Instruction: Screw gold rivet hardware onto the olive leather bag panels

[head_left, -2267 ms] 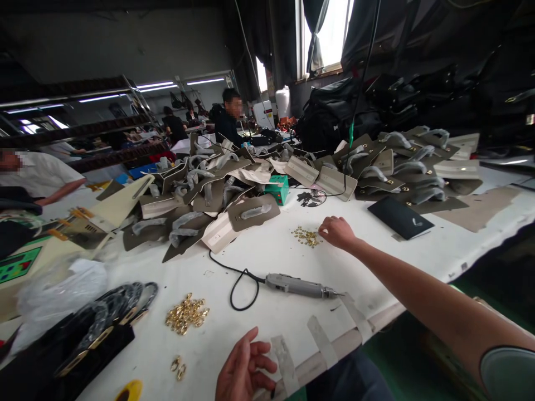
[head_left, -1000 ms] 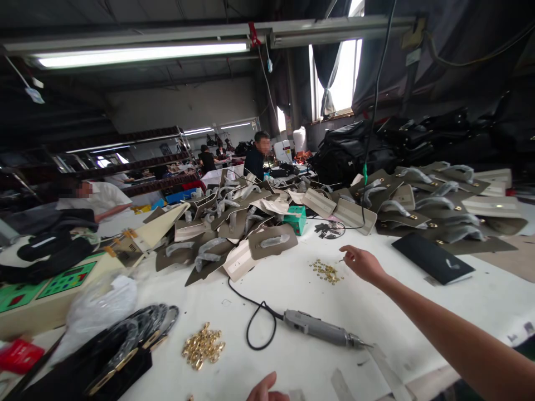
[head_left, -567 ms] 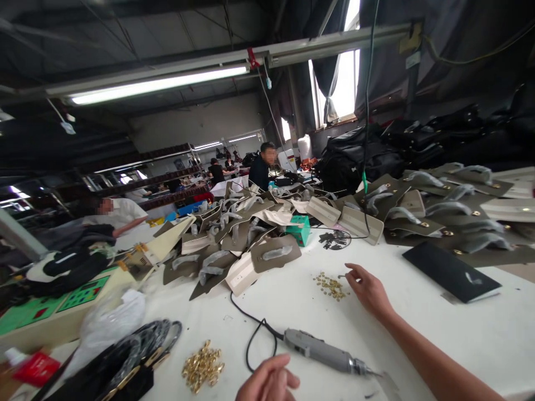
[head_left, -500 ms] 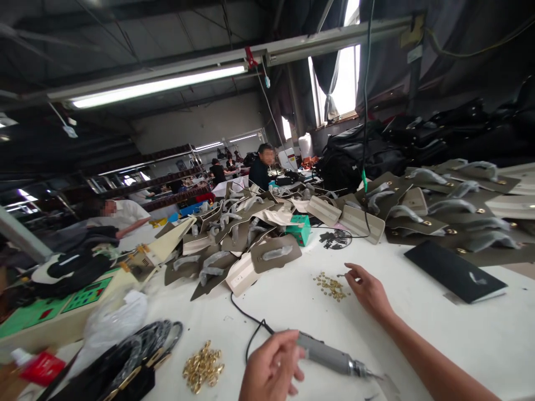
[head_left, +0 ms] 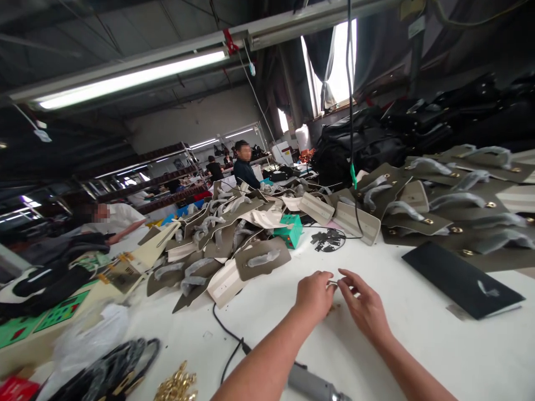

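My left hand (head_left: 314, 296) and my right hand (head_left: 366, 305) meet fingertip to fingertip over the white table (head_left: 422, 334). The left fingers are pinched together, and a tiny thin item shows between the two hands, too small to name. My right thumb and forefinger close on its other side. Below them lie small brass-coloured pieces (head_left: 334, 307), mostly covered by the hands. Under my left forearm rests a grey electric screwdriver (head_left: 311, 383), partly hidden, with its black cord. A heap of shiny gold-coloured metal fittings (head_left: 178, 383) sits at the lower edge.
Taupe flaps with plastic-wrapped handles (head_left: 263, 259) are piled ahead, and more (head_left: 434, 209) lie at right. A green box (head_left: 289, 231) stands near black pieces (head_left: 328, 239). A black booklet (head_left: 462, 278) lies at right. A cable (head_left: 350, 111) hangs down. Another person (head_left: 246, 170) sits beyond.
My left hand has moved from above the screwdriver up and right to meet my right hand over the small brass pieces. The view has shifted slightly.
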